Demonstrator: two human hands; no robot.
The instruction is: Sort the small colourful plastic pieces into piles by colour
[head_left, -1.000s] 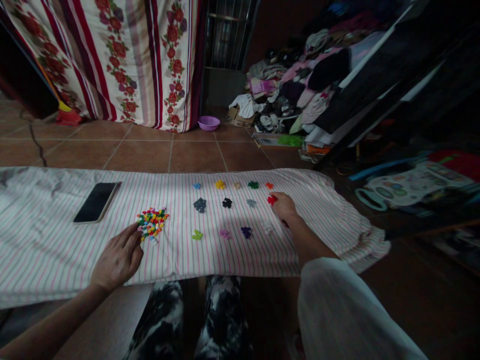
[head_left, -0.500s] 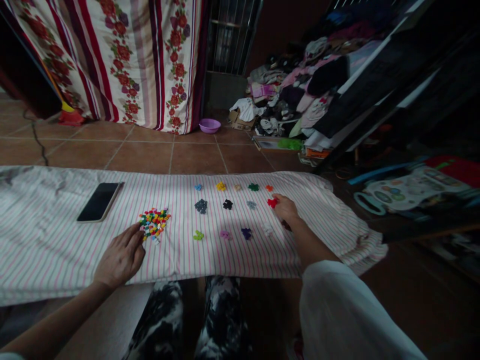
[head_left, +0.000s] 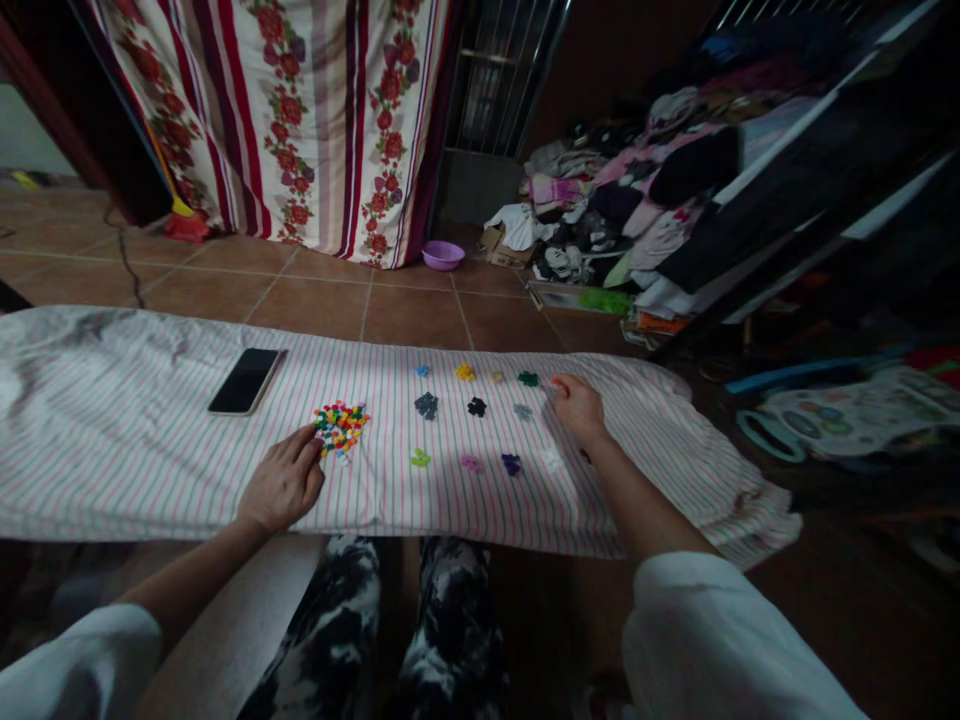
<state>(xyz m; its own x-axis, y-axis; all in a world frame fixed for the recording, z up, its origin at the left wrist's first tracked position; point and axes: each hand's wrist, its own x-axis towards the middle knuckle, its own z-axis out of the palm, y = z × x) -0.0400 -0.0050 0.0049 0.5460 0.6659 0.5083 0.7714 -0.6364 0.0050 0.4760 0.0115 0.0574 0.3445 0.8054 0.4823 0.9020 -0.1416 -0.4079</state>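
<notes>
My left hand [head_left: 281,480] lies palm down on a striped cloth, its fingers stretched out and the tips touching the edge of a mixed pile of tiny coloured pieces [head_left: 342,425]. My right hand [head_left: 579,408] is closed at the far right of the sorted heaps, a spot of orange [head_left: 556,381] showing at its fingertips. What it pinches, if anything, is too small to tell, and the red heap is hidden by it. Nearby sit small single-colour heaps: dark green [head_left: 529,379], light grey [head_left: 523,411], white [head_left: 551,457], dark purple [head_left: 511,464], black [head_left: 477,407] and yellow [head_left: 465,372].
A phone [head_left: 245,382] lies on the striped cloth [head_left: 150,440] left of the mixed pile. Beyond, on the tiled floor, stand a purple basin [head_left: 443,256] and a heap of clothes [head_left: 600,200]. A floral curtain [head_left: 322,120] hangs behind.
My right hand has moved slightly away from me, from the red heap to the orange one, and now covers the red. My left hand stays at the mixed pile. The view has shifted left.
</notes>
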